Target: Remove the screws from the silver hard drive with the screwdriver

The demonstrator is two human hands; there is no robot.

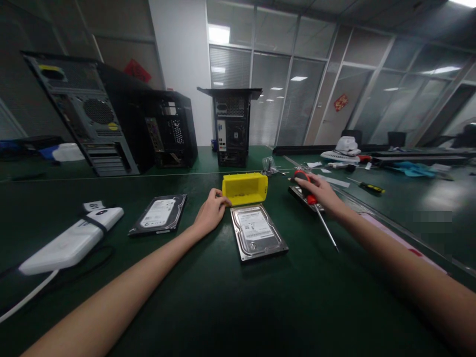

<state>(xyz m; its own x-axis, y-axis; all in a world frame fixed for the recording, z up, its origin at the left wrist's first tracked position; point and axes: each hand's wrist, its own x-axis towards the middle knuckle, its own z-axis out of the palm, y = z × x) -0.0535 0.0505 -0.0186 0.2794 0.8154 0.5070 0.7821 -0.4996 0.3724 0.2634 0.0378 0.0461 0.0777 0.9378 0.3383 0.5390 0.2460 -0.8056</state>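
far left: large computer case (98,109), smaller case (173,126) beside it | far middle: third case (232,121) | left: white oblong device (69,243) | right: yellow-black screwdriver (372,188) | far right: blue sheet (412,169)

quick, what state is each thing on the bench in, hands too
yellow bin: open-topped, small bits inside
left hand: fingers at the bin's near left corner
right hand: closed around the red screwdriver
red screwdriver: held, shaft angled down
middle hard drive: flat, label up
left hard drive: flat, label up

Glass partitions (271,94) and computer towers (233,130) suggest an office workroom.
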